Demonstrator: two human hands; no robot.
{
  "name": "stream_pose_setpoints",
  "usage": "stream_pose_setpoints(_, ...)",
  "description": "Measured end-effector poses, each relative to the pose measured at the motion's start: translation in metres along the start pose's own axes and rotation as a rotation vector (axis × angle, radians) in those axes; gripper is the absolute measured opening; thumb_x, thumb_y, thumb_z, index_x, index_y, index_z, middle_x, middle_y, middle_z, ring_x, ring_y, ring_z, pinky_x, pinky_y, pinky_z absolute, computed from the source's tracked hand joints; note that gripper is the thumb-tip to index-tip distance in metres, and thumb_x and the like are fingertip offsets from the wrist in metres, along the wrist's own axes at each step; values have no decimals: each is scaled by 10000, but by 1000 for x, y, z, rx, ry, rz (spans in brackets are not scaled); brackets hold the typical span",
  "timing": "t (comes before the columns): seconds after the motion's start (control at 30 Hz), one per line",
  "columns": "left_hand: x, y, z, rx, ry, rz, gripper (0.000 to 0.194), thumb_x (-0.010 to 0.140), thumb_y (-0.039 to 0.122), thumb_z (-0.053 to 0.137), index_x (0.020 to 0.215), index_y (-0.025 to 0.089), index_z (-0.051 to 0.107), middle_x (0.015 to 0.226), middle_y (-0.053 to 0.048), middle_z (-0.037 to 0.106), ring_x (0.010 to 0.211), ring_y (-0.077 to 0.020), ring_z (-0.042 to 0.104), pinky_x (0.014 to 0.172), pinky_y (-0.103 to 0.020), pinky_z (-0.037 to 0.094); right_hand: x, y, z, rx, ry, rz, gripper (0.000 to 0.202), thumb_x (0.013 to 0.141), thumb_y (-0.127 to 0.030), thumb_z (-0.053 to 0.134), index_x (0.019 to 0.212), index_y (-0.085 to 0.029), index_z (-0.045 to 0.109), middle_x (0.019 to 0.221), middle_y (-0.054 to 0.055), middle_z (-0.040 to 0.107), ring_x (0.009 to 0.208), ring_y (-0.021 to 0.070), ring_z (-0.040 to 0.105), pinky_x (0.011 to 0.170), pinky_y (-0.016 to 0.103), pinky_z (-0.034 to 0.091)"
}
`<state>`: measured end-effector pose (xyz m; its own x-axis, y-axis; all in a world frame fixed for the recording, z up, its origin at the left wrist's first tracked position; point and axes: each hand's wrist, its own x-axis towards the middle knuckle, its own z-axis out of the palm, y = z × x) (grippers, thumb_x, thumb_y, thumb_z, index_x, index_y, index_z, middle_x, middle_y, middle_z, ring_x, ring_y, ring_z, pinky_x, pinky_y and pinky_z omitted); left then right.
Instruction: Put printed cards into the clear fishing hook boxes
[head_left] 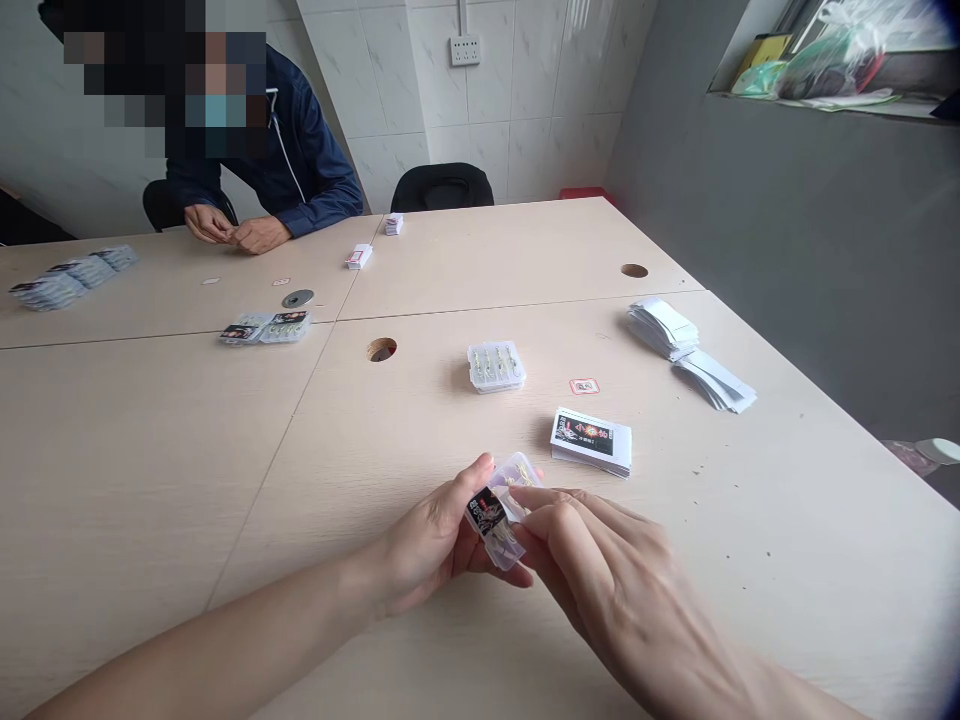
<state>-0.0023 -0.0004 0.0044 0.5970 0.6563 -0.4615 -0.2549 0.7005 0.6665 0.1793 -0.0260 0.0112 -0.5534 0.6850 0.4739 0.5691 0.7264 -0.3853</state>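
My left hand point(442, 525) grips a small clear plastic box point(504, 548) tilted above the table, thumb on its near-left edge and fingers beneath. Small yellowish pieces show inside the box. A black printed label point(487, 511) lies across the lid. My right hand point(600, 565) reaches over from the right, its closed fingertips on the label's loose, whitish end; the exact contact is partly hidden by the fingers. Just beyond my hands sits a stack of black-printed labels on white backing point(591, 440). Farther off is a stack of clear boxes point(496, 366) with small lure-like pieces inside.
Piles of white paper strips point(664, 330) lie at the right. A small red-edged sticker point(584, 386) is on the table point(360, 450). Labelled boxes point(283, 327) stand at left, near a cable hole point(382, 349). Across the table sits a person in a dark blue jacket point(315, 160).
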Motion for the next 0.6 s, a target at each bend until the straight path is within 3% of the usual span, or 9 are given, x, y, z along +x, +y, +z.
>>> stream_pose_setpoints(0.27, -1, 1, 1, 13, 12, -3, 515, 930, 556, 371, 959, 130, 659, 829, -81, 656, 778, -183, 585, 756, -351, 497, 3, -3, -3, -21, -31, -6, 178, 868, -13, 442, 806, -179, 450, 684, 2, 513, 560, 125, 428, 519, 256, 332)
stream_pose_setpoints(0.4, -2, 4, 3, 39, 6, -10, 524, 932, 556, 360, 991, 128, 656, 860, -91, 662, 801, -192, 591, 763, -346, 490, 4, -5, -6, -22, -40, -46, 177, 855, 7, 439, 858, -168, 466, 722, 26, 553, 606, 146, 488, 550, 271, 365)
stream_pose_setpoints(0.6, -2, 6, 5, 66, 44, -24, 523, 922, 570, 369, 1004, 140, 655, 855, -75, 646, 707, -160, 554, 758, -335, 486, 5, -6, -7, 0, -33, -75, 265, 789, 73, 407, 914, -151, 476, 733, 34, 582, 621, 154, 510, 572, 291, 396)
